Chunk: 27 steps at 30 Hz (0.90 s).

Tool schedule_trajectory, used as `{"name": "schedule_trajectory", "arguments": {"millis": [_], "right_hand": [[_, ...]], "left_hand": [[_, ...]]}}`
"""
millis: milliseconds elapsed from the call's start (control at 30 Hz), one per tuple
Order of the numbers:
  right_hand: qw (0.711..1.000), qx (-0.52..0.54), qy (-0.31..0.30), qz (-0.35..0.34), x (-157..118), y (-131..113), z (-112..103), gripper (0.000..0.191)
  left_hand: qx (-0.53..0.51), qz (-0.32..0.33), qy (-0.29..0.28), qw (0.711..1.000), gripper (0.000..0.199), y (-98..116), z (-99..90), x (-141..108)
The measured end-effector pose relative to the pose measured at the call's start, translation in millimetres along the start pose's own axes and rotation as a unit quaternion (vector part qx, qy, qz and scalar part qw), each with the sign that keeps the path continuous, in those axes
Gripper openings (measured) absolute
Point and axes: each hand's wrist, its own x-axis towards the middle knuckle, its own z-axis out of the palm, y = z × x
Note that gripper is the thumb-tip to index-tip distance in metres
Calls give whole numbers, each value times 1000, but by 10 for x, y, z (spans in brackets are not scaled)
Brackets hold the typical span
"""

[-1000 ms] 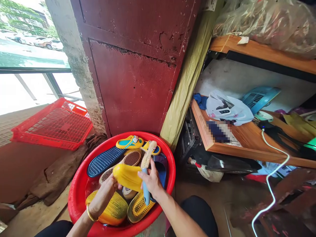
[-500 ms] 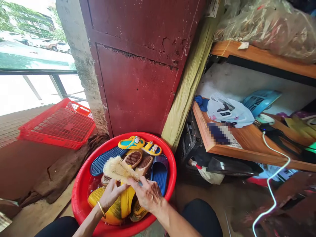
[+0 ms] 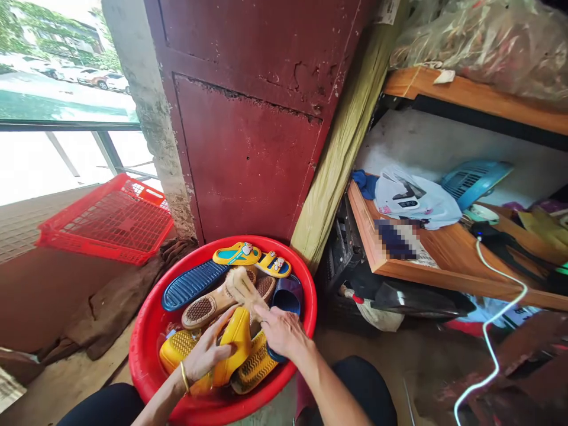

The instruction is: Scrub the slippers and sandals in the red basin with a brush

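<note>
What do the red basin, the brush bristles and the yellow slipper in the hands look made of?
The red basin looks like moulded plastic, with a smooth, glossy rim. The brush bristles are pale and fibrous, perhaps natural, though synthetic can't be ruled out. The yellow slipper looks like moulded rubber or foam, smooth with a slight sheen.

Barely any gap inside the round red plastic basin, crowded edge to edge with yellow and navy rubber slippers. Open space above the far rim, up to the dark red metal panel; bare tan floor past the right rim, short of the dark ribbed crate.
</note>
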Motion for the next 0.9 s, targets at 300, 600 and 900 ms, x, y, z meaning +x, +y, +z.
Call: {"name": "schedule_trajectory", "arguments": {"millis": [300,600,900], "right_hand": [[995,86,36,-19,40,-170,455,59],[994,83,54,-44,72,-262,426,57],[996,80,24,42,-27,-38,379,53]], "left_hand": [[-272,-176,134,936,52,49,-68,111],[-354,-169,186,901,57,65,-185,129],[-333,-110,300,887,54,131,-354,227]]}}
